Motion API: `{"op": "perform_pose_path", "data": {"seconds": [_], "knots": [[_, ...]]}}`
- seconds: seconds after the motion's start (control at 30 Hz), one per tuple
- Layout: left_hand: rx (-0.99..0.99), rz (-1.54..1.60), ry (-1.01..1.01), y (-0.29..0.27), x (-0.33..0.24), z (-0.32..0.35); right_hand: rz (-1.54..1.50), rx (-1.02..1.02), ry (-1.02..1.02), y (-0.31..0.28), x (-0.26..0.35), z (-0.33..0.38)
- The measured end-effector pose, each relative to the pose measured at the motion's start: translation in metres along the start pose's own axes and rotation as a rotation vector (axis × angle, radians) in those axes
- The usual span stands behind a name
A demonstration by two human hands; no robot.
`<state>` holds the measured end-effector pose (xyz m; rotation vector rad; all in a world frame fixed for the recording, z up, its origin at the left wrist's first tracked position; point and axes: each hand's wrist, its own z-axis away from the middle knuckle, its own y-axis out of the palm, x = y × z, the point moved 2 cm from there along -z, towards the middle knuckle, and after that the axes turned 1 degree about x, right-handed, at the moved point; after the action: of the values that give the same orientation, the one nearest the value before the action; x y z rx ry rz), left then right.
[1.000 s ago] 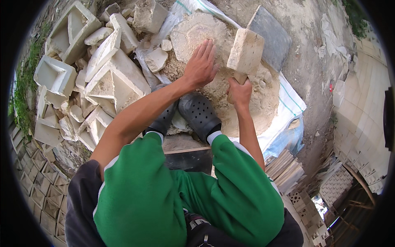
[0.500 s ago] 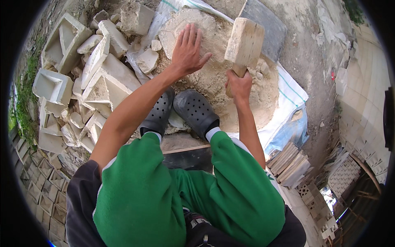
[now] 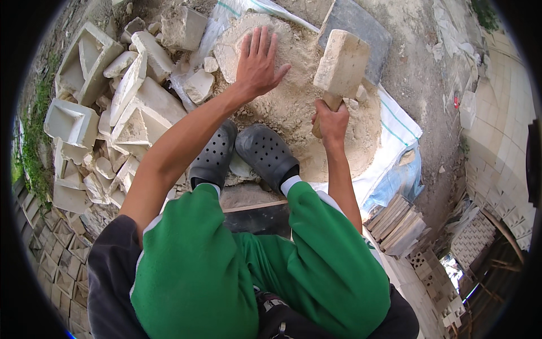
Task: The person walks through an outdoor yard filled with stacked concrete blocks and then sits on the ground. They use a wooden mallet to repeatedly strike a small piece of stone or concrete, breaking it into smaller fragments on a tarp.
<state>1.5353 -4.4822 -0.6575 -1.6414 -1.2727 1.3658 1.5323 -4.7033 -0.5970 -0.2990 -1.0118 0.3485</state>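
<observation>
My right hand (image 3: 331, 120) grips the short handle of a wooden mallet (image 3: 342, 65), its pale, blocky head pointing away from me. Fingers stretched out, my left hand (image 3: 259, 66) is spread over a pale slab (image 3: 228, 48) coated with powder; I cannot tell whether the palm touches it. Between and beyond my hands spreads a heap of beige crushed powder and small lumps (image 3: 307, 121), lying on a white woven sack (image 3: 398, 121) with green stripes.
Broken plaster-like moulds (image 3: 84, 62) and chunks pile up at the left. A dark grey board (image 3: 375, 34) lies behind the mallet. My grey clogs (image 3: 268, 150) stand at the heap's near edge. Stacked thin slabs (image 3: 397, 224) and a blue plastic bag (image 3: 398, 181) are at the right.
The mallet and my right hand have shifted slightly right and toward me. My left hand stays spread over the slab, nearly in the same place.
</observation>
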Motion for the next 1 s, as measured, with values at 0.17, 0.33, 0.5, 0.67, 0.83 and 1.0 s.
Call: {"op": "perform_pose_path", "data": {"seconds": [0.17,0.33,0.5,0.67,0.83,1.0], "knots": [[0.332,0.196,0.374,0.003,-0.057,0.029,-0.020,-0.020,-0.032,0.000,-0.004,-0.001],[0.096,0.003,0.255,-0.006,-0.009,-0.047,-0.014,-0.036,0.023,-0.007,-0.005,0.001],[0.123,-0.050,0.047,-0.001,0.044,-0.101,-0.060,-0.044,0.027,-0.002,-0.011,-0.007],[0.613,-0.035,0.123,-0.014,0.015,-0.147,-0.036,-0.059,0.010,-0.004,-0.017,-0.005],[0.610,-0.067,0.104,0.018,0.001,-0.133,0.018,-0.011,0.047,-0.001,-0.013,-0.002],[0.633,-0.080,0.043,0.019,-0.018,-0.135,0.033,-0.003,0.061,0.000,-0.021,-0.001]]}}
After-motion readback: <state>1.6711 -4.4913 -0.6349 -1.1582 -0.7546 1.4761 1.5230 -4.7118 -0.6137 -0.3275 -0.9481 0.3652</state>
